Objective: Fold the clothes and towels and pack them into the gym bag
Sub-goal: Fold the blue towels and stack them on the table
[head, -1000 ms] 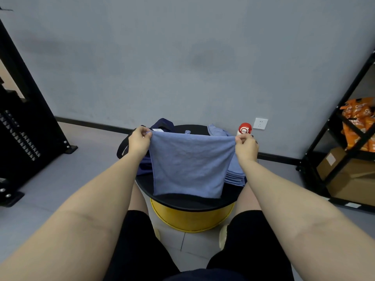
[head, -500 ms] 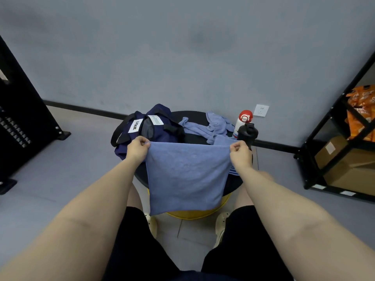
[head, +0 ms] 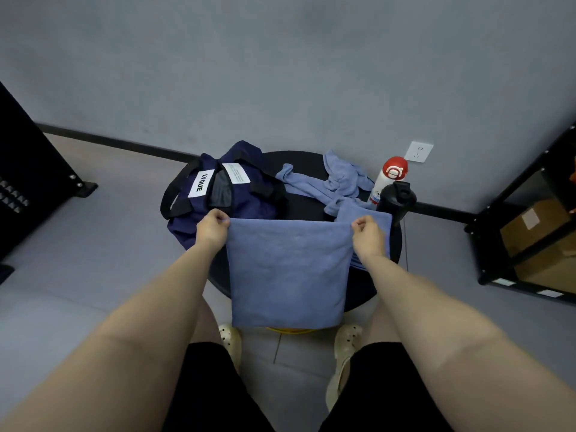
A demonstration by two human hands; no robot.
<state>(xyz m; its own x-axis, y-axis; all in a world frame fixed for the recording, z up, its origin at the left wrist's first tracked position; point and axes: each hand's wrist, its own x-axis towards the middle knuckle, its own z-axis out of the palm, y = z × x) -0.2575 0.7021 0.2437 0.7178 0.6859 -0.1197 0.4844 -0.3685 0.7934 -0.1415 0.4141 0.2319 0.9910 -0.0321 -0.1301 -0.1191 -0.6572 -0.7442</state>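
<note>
Two hands hold a soft blue towel up by its top corners, in front of a round black table.

Left hand and right hand each pinch a corner, arms outstretched; the napped rectangle hangs flat, hiding the table's front and part of a folded blue stack. Beyond lie a navy fabric gym bag, crumpled blue cloth, a black bottle and a red-capped one.

My towel is plain blue, the bag navy with black straps, the worktop black, one bottle red-capped white.
</note>
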